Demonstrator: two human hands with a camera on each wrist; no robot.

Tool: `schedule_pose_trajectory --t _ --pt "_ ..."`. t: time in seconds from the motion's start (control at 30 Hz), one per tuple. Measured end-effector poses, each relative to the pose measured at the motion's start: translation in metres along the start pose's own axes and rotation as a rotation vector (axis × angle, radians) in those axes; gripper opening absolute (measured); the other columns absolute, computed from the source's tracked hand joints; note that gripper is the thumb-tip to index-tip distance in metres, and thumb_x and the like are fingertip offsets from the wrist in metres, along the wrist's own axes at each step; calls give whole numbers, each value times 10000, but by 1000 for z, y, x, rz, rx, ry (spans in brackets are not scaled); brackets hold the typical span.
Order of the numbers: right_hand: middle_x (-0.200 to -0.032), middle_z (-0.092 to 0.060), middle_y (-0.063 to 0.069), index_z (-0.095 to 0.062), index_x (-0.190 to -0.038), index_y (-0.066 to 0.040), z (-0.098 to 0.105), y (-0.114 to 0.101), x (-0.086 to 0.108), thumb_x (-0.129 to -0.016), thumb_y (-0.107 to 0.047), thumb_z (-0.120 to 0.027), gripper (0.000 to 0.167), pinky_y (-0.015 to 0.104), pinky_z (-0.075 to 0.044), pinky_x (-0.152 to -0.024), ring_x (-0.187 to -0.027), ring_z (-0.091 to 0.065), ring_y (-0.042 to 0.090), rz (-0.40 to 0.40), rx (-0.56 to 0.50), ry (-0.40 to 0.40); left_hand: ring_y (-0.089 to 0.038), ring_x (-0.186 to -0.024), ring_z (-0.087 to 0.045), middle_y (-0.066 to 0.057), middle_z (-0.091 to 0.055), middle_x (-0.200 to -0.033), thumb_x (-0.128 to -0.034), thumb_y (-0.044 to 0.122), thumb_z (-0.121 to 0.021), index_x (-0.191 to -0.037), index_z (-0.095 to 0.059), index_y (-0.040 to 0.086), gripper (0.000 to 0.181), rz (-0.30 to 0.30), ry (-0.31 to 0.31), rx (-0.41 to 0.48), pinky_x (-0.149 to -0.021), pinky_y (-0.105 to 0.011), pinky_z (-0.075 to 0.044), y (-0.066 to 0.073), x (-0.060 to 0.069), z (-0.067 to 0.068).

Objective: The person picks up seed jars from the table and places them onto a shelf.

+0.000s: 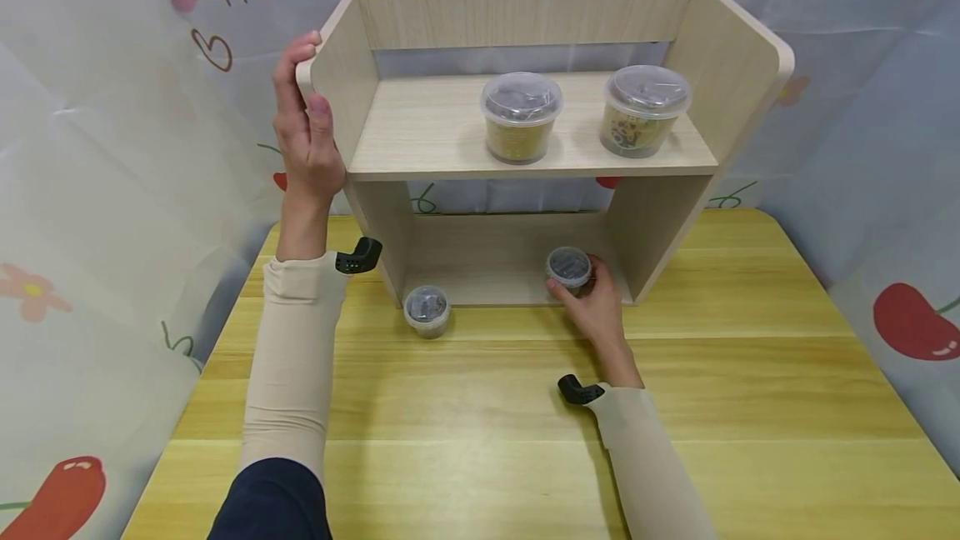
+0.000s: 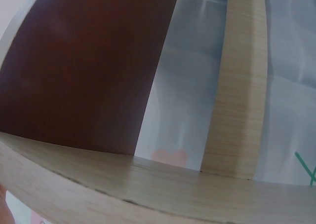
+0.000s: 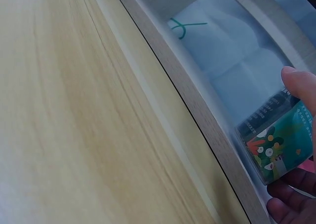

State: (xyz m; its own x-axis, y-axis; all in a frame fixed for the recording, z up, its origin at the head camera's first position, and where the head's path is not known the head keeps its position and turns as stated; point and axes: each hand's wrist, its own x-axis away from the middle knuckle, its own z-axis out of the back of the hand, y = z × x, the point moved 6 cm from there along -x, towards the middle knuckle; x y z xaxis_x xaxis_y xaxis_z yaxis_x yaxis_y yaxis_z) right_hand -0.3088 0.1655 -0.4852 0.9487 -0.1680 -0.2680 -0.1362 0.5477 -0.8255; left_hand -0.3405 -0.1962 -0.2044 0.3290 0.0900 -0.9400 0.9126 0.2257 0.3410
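My left hand (image 1: pixel 306 127) grips the left side panel of a pale wooden two-tier shelf (image 1: pixel 532 173), its fingers bent at the top edge and the thumb by the front edge. Low on the shelf's right side, my right hand (image 1: pixel 597 307) holds a small round lidded tub (image 1: pixel 569 263) between thumb and fingers. In the right wrist view this tub (image 3: pixel 276 152) shows a teal printed side with flowers, close to the lower board's front edge. A second lidded tub (image 1: pixel 427 312) stands on the table in front of the shelf's lower left corner.
Two larger lidded tubs with yellowish sides, one left (image 1: pixel 522 119) and one right (image 1: pixel 645 111), stand on the upper board. The yellow wood-grain table (image 1: pixel 480 423) carries the shelf near its back edge. A printed cloth (image 1: pixel 97 148) hangs behind and at both sides.
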Motion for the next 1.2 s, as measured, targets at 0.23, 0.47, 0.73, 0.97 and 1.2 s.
schedule_pose_trajectory --t 0.23,0.47,0.73,0.97,1.2 --pt "-1228 -574 223 -456 -1376 18 -1 -2 0 -788 -301 -824 764 468 -447 -878 -1039 -559 343 -6 -17 -15 -259 -1218 -478 -148 -490 -1375 -917 584 -505 -1247 -372 -151 816 3 0 2 -977 -376 -439 -1 0 1" --pt "-1229 -569 214 -451 -1385 15 -3 -1 0 -788 -303 -822 771 452 -449 -863 -1028 -554 327 -11 -27 -26 -258 -1243 -465 -140 -489 -1377 -923 539 -503 -1247 -366 -158 781 0 0 0 -991 -390 -432 0 0 1" --pt "-1254 -557 220 -446 -1393 17 -3 1 -1 -787 -304 -822 782 458 -450 -879 -1048 -550 331 -10 -27 -22 -255 -1230 -468 -177 -484 -1367 -935 515 -491 -1234 -358 -168 756 22 7 10 -997 -392 -430 9 -1 -1" --pt "-1259 -549 209 -435 -1403 6 -4 1 -1 -798 -321 -812 784 459 -452 -873 -1044 -550 327 -11 -15 -31 -249 -1229 -469 -175 -479 -1378 -928 526 -493 -1234 -355 -165 768 38 7 11 -1001 -390 -428 10 -2 -1" --pt "-1228 -556 206 -437 -1399 12 -4 1 -1 -791 -317 -817 789 443 -447 -826 -984 -552 329 2 -15 -19 -263 -1214 -481 -180 -489 -1372 -935 539 -488 -1240 -364 -166 778 2 4 -2 -968 -370 -443 5 -1 0"
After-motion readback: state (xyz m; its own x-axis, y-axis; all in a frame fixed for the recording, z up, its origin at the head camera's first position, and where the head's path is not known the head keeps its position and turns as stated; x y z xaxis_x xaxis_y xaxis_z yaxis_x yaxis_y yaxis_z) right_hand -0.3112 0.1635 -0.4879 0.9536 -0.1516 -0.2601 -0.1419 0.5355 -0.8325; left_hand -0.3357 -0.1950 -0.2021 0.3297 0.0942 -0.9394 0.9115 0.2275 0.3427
